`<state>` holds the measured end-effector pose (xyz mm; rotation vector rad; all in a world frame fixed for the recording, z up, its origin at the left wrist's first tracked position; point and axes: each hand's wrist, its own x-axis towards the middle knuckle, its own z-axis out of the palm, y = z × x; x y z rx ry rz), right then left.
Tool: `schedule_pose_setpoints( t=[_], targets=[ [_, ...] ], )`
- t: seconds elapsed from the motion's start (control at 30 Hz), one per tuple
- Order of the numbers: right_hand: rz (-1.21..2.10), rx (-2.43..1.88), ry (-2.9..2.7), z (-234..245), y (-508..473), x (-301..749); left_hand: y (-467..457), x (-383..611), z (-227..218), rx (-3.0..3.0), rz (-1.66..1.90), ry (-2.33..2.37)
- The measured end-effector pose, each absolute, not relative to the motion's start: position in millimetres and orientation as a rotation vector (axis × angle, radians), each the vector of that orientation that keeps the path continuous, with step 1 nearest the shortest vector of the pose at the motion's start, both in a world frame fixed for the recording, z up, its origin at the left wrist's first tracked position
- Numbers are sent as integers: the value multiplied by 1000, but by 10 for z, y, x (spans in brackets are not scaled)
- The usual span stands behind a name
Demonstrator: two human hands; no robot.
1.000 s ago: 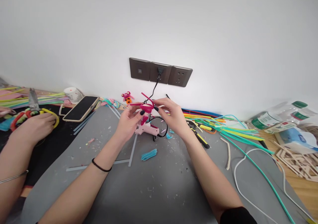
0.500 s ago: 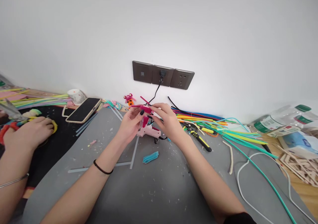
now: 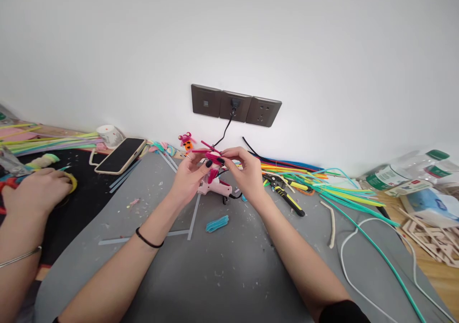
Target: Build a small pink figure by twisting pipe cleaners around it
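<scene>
Both my hands pinch a magenta pipe-cleaner piece point(image 3: 214, 156) above the mat, its thin ends sticking up and out to the left. My left hand point(image 3: 190, 175) grips it from the left between thumb and fingers. From the right, my right hand point(image 3: 245, 170) has thumb and fingertips closed on it. Just below stands a pale pink glue gun point(image 3: 215, 187), partly hidden by the piece and my hands. A folded bundle of blue pipe cleaner point(image 3: 217, 223) lies on the grey mat point(image 3: 229, 275) nearer to me.
Yellow-black pliers point(image 3: 289, 200) and colourful pipe cleaners point(image 3: 344, 196) lie right. Plastic bottles point(image 3: 394, 175) stand farther right. A phone point(image 3: 122, 156), a paper cup point(image 3: 109, 136) and a co-worker's hand point(image 3: 39, 189) with orange-handled scissors are left. Glue sticks point(image 3: 193, 218) lie on the mat.
My right hand's fingers have drawn in and its thumb now presses the magenta piece. The co-worker's hand at the left has shifted slightly left.
</scene>
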<state>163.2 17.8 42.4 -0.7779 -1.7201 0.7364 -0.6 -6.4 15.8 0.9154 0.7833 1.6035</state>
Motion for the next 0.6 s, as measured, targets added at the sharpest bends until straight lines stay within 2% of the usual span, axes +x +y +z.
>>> schedule_pose_setpoints(
  t=[0.33, 0.6],
  targets=[
    [358, -690, -2048, 399, 177, 1664, -20, -17, 117, 857, 1683, 841],
    [139, -673, -2082, 317, 241, 1672, -39, -5, 141, 845, 1646, 853]
  ],
)
